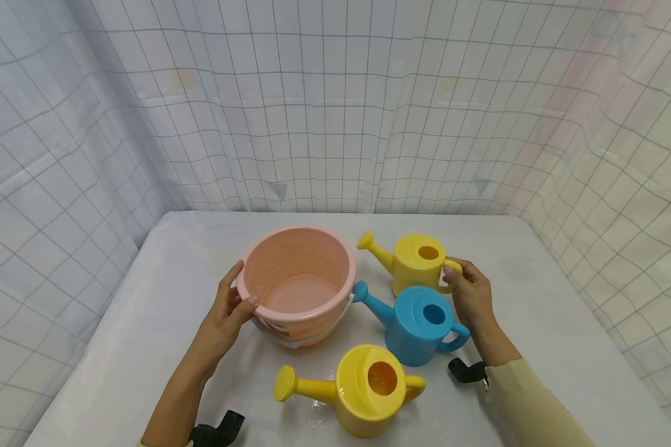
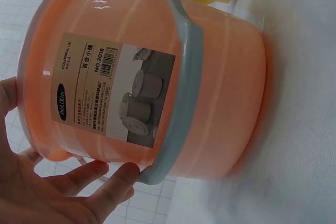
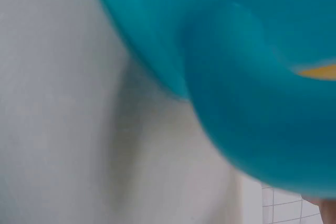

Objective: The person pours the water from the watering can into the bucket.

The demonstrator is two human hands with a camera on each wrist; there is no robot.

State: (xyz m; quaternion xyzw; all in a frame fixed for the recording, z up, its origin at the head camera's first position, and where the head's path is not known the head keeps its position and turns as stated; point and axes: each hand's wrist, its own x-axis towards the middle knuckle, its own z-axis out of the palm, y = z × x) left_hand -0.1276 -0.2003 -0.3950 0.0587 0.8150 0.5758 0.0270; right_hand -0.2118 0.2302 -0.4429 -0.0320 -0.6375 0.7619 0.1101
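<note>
A pink plastic bucket [image 1: 301, 315] stands upright at the middle left, its white handle hanging down the front side. My left hand [image 1: 223, 316] holds its left rim, thumb over the near edge and the other fingers along the outside. A printed label [image 2: 113, 90] shows on the bucket's wall in the left wrist view. With my right hand [image 1: 472, 298] I grip the handle of the far yellow watering can [image 1: 416, 273], whose spout points left. Just in front of it stands a blue watering can [image 1: 410, 335], its spout tip right at the bucket. The blue can fills much of the right wrist view.
Nearest to me stands another yellow watering can [image 1: 363, 397], wet on top, with its spout to the left. Water drops lie on the white tabletop [image 1: 542, 347] beside it. White grid-patterned curtains [image 1: 335, 124] enclose the table at the back and both sides.
</note>
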